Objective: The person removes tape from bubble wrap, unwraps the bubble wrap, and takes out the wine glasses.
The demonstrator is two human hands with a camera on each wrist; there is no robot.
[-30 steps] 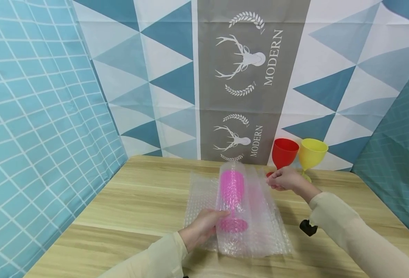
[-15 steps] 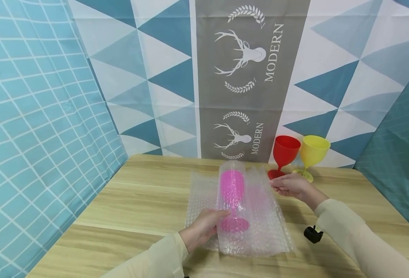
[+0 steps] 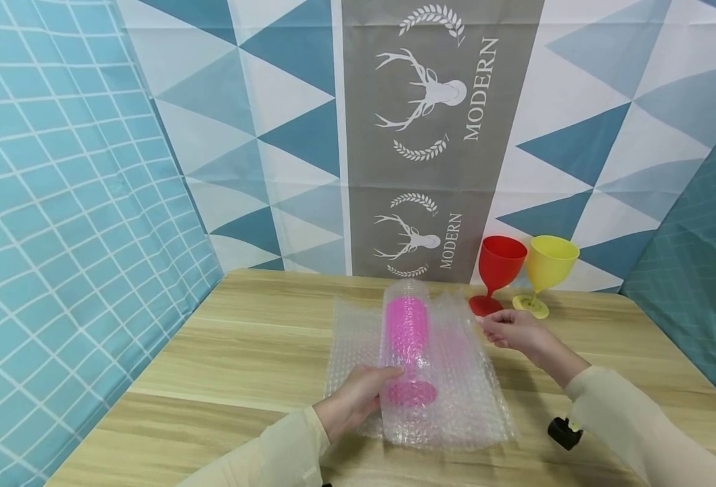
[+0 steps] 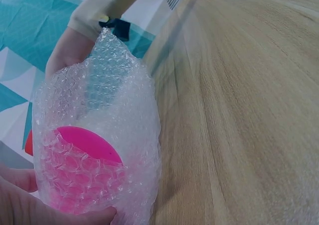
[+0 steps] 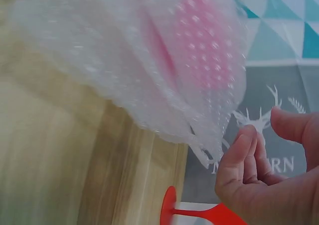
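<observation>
A pink plastic goblet [image 3: 408, 325] lies inside a sheet of bubble wrap [image 3: 473, 399], its bowl toward the wall and its foot toward me. My left hand [image 3: 358, 392] grips the wrapped goblet near the stem, thumb on top; its other fingers are mostly hidden. In the left wrist view the goblet's pink rim [image 4: 94, 143] shows through the open end of the wrap. My right hand [image 3: 516, 330] hovers beside the sheet's right edge. The right wrist view shows its thumb apart from loosely bent fingers [image 5: 237, 160], with nothing between them.
A red goblet [image 3: 502, 264] and a yellow goblet [image 3: 551, 265] stand upright at the back right, close behind my right hand. The wooden table [image 3: 242, 338] meets a patterned cloth wall [image 3: 297, 135] at the back. A small black device [image 3: 564, 433] hangs by the right sleeve.
My right hand has moved slightly right and toward me, away from the wrap's edge, and its fingers have loosened. The sheet's right side lies flatter. The left hand keeps its place.
</observation>
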